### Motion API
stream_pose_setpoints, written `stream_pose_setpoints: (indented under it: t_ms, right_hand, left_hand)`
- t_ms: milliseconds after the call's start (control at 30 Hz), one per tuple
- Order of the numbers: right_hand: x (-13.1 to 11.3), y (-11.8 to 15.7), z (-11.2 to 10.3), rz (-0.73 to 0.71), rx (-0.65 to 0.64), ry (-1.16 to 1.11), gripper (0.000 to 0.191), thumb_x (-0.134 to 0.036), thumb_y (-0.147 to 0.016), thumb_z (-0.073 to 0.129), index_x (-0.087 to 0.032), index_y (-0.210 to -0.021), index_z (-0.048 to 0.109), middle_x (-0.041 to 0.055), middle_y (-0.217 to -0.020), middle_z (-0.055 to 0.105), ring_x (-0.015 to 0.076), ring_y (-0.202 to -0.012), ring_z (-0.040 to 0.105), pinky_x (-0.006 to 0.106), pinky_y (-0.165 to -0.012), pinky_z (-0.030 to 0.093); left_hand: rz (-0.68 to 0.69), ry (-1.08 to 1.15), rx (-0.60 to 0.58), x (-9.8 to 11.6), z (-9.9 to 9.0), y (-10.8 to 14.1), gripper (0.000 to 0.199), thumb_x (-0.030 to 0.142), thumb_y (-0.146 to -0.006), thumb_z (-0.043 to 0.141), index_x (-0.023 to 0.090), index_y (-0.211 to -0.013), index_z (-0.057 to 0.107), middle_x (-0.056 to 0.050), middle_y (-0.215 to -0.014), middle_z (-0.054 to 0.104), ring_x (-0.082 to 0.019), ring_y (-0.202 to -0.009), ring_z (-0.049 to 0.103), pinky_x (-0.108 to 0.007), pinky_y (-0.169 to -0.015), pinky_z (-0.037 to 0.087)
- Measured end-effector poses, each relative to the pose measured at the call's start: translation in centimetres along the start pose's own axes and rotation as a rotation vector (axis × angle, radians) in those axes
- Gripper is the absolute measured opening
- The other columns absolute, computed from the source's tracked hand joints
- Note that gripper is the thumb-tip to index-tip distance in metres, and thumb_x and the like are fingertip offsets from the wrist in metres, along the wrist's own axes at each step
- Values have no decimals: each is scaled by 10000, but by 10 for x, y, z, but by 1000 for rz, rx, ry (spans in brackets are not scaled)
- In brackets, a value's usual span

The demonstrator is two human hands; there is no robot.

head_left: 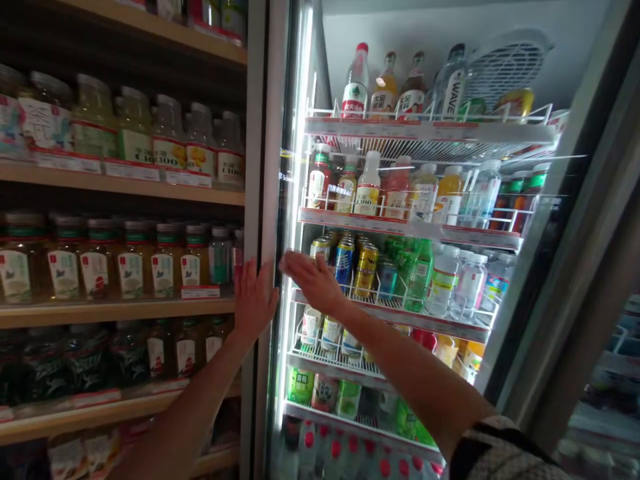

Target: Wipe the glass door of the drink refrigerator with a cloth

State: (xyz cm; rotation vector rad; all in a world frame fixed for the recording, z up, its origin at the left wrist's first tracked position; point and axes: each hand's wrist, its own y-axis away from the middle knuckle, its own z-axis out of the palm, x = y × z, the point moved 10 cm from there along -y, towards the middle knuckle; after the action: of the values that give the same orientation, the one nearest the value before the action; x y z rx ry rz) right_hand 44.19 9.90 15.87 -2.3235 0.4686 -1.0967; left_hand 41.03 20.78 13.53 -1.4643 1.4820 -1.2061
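My left hand (254,300) lies against the grey metal frame (257,167) at the left side of the drinks fridge, its fingers extended upward and holding nothing. To its right, my right hand (313,280) is stretched out flat in front of the fridge's left edge, fingertips pointing left beside the bright light strip (301,120). Nothing is held in it. Whether its fingertips touch the glass door cannot be made out. Behind it stand a blue can (344,263) and a gold can (367,270) on a wire shelf.
Left of the frame, wooden shelves (120,308) carry several rows of bottles. Inside the lit fridge, white racks (430,132) hold bottles and cans. A dark door frame (555,220) slants along the right, with another fridge section (605,373) beyond it.
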Motion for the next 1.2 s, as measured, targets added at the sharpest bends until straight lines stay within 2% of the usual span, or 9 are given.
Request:
stream_pose_setpoints:
  t_ms: [133,333,467,533,700,867,1033,1100,1200]
  right_hand:
    - [-46,26,17,-278,-63,10,548,-120,-833,406,-210,-1374,392,-4,-1510,301,151,-1420,144,419,-1162,161]
    - [41,39,-17,126,71,42,606,-117,-855,406,-225,-1439,286,23,-1516,282,238,-1422,138,541,-1148,27]
    - [27,95,-18,-90,13,78,562,-129,-862,419,-239,-1408,347,-9,-1508,301,185,-1423,135,469,-1167,-16]
    - [41,115,-26,-93,16,109,543,-147,-868,428,-272,-1394,368,-27,-1489,340,168,-1420,151,452,-1170,-20]
    - [132,143,-77,418,158,226,561,-196,-879,440,-272,-1423,324,29,-1500,318,262,-1424,131,549,-1137,40]
    - [100,158,-68,24,27,258,518,-198,-885,449,-297,-1388,374,-23,-1467,383,190,-1424,136,472,-1162,-9]
    - [173,157,-117,472,245,379,510,-208,-906,419,-250,-1410,353,61,-1491,332,246,-1419,157,513,-1138,76]
    - [174,156,-118,429,223,373,533,-194,-902,409,-259,-1424,325,50,-1500,315,241,-1419,160,500,-1141,89]
    - [158,160,-103,177,70,349,563,-187,-899,408,-323,-1431,285,-23,-1487,343,189,-1411,193,460,-1158,74]
  left_hand:
    - [-19,-5,2,-13,-9,4,601,349,-876,407,184,-1433,251,-151,-1523,194,-311,-1405,182,-558,-1108,206]
    - [38,-13,-25,8,1,14,578,328,-881,407,186,-1423,265,-154,-1520,203,-291,-1411,167,-533,-1112,217]
    - [117,0,-84,40,16,15,526,314,-898,393,191,-1401,305,-152,-1506,249,-267,-1414,160,-514,-1114,221]
    - [139,27,-81,55,19,10,518,315,-904,388,197,-1402,306,-144,-1509,243,-259,-1418,146,-505,-1121,209]
    - [193,123,-11,94,21,-16,558,313,-901,408,216,-1429,258,-117,-1532,180,-254,-1422,122,-484,-1136,181]
    - [246,170,29,128,25,-41,569,310,-899,406,198,-1434,249,-125,-1529,184,-252,-1423,111,-478,-1142,165]
    - [242,192,108,143,27,-75,550,331,-902,395,182,-1419,280,-139,-1521,208,-259,-1422,122,-490,-1138,167]
    - [216,203,123,144,26,-90,549,335,-901,386,183,-1418,283,-138,-1522,206,-265,-1421,124,-500,-1136,166]
    - [207,191,112,144,21,-110,550,336,-898,379,176,-1417,289,-139,-1521,209,-267,-1424,112,-504,-1135,162]
